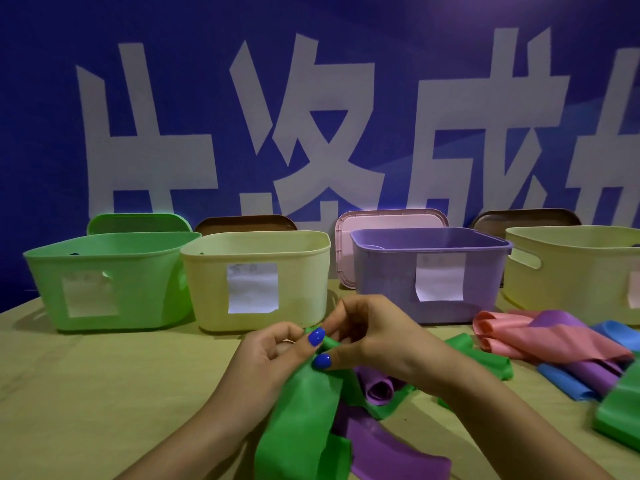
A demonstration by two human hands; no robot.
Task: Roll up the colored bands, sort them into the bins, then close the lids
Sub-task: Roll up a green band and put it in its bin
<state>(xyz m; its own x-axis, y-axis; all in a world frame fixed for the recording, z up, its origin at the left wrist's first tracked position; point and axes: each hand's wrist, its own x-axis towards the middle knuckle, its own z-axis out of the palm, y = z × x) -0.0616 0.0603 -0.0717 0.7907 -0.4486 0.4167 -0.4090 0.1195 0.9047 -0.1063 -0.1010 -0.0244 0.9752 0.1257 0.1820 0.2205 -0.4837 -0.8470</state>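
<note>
Both my hands, left hand (273, 355) and right hand (363, 337), grip pinched on green band (304, 410), wide, smooth, end barely rolled, tail draping down.

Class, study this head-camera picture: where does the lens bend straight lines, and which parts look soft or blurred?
Head view: wide-angle bending tilts the green bin at the left edge and bows the table front; the green band held by both hands, left hand and right hand, is fairly sharp; the band pile at right is softer; bin labels are unreadable.
</note>
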